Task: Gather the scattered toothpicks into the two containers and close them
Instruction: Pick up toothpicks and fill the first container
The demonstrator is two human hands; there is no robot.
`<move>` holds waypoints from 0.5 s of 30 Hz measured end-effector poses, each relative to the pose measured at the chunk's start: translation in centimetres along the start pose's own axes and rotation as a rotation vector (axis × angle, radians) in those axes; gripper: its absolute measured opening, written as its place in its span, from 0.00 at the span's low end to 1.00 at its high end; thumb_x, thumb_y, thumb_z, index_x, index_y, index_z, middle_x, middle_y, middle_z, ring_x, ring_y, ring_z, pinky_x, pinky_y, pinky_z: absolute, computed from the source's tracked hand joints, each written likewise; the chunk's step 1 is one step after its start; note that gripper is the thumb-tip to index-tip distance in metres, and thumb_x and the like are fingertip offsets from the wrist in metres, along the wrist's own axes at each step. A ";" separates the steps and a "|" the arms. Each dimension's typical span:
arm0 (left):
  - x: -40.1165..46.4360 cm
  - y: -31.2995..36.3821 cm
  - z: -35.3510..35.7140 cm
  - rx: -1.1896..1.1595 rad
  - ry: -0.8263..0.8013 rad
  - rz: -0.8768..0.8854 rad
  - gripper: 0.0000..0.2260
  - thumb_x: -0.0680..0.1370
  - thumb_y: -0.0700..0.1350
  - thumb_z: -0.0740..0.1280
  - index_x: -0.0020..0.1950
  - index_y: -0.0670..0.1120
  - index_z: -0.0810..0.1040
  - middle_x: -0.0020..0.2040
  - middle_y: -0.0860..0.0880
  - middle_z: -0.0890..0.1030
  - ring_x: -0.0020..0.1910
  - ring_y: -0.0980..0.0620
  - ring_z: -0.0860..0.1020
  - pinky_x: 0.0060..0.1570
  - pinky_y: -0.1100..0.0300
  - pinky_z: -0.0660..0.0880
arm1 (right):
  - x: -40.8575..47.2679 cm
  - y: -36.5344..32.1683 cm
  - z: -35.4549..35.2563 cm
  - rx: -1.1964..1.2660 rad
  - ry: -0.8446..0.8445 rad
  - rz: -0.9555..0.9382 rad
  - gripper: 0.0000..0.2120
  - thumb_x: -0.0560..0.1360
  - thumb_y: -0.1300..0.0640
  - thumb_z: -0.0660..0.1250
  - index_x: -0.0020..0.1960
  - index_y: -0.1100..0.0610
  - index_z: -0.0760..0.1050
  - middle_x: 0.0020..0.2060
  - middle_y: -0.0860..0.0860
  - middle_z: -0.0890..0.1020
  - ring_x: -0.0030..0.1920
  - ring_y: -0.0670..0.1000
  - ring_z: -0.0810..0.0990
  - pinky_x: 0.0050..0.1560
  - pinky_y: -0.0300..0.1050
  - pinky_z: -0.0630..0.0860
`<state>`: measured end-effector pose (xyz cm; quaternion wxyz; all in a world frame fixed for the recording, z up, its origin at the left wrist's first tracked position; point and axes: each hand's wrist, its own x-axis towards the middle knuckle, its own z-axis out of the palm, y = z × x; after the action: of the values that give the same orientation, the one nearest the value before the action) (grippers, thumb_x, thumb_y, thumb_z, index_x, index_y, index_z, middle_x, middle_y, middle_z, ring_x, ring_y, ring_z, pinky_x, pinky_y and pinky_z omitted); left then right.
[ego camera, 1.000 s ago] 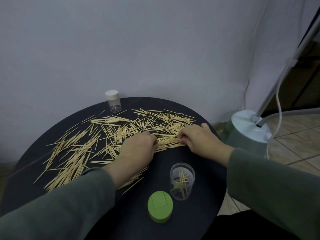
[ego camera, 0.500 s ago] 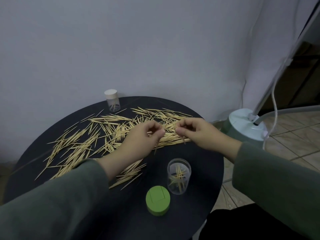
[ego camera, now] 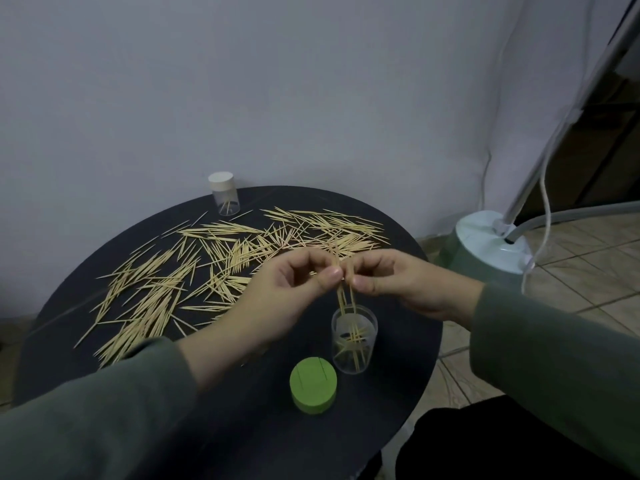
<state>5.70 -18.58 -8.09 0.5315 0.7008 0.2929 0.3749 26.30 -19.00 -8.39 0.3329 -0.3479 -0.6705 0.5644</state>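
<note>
Above the open container [ego camera: 354,337], left hand [ego camera: 287,292] and right hand [ego camera: 401,282] pinch a few upright toothpicks [ego camera: 343,289], apparently aligning them for insertion.

Both hands [ego camera: 294,289] [ego camera: 398,282] raised, fingertips pinching (thumbs nearly touching), forearms converging

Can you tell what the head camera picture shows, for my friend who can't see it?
Two hands, left hand and right hand, pinch a few toothpicks above an open clear container. Its green lid sits beside it, and many scattered toothpicks cover the round black table.
</note>
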 end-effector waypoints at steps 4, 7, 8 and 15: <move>-0.2 -1.2 -0.2 0.115 -0.036 0.038 0.05 0.71 0.46 0.71 0.45 0.48 0.82 0.42 0.50 0.84 0.43 0.54 0.81 0.45 0.65 0.77 | -0.2 0.8 -0.6 -0.054 -0.062 0.085 0.05 0.71 0.61 0.68 0.46 0.54 0.80 0.41 0.47 0.81 0.47 0.46 0.79 0.52 0.38 0.76; -0.2 -1.8 -0.5 0.203 -0.075 0.072 0.06 0.71 0.51 0.75 0.44 0.51 0.83 0.43 0.53 0.84 0.44 0.57 0.81 0.47 0.66 0.75 | -0.3 1.1 -0.9 -0.092 -0.084 0.083 0.06 0.70 0.58 0.71 0.42 0.47 0.82 0.43 0.52 0.80 0.48 0.52 0.77 0.53 0.47 0.75; -0.2 -2.0 -0.5 0.235 -0.084 0.082 0.07 0.70 0.53 0.75 0.44 0.53 0.83 0.43 0.53 0.83 0.44 0.58 0.80 0.46 0.66 0.74 | -0.4 1.2 -1.0 -0.120 -0.089 0.077 0.05 0.69 0.56 0.72 0.43 0.47 0.82 0.45 0.57 0.79 0.50 0.55 0.76 0.54 0.53 0.74; -0.2 -2.5 -1.4 0.325 -0.121 0.100 0.11 0.68 0.57 0.72 0.47 0.55 0.84 0.47 0.54 0.83 0.51 0.54 0.80 0.53 0.57 0.76 | -0.7 0.0 -1.8 -0.375 -0.138 0.174 0.29 0.59 0.48 0.77 0.59 0.47 0.75 0.51 0.47 0.78 0.47 0.49 0.75 0.49 0.44 0.76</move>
<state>4.44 -17.33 -10.37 0.4087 0.8125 0.2818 0.3058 28.21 -18.67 -8.21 0.1658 -0.4211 -0.7523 0.4788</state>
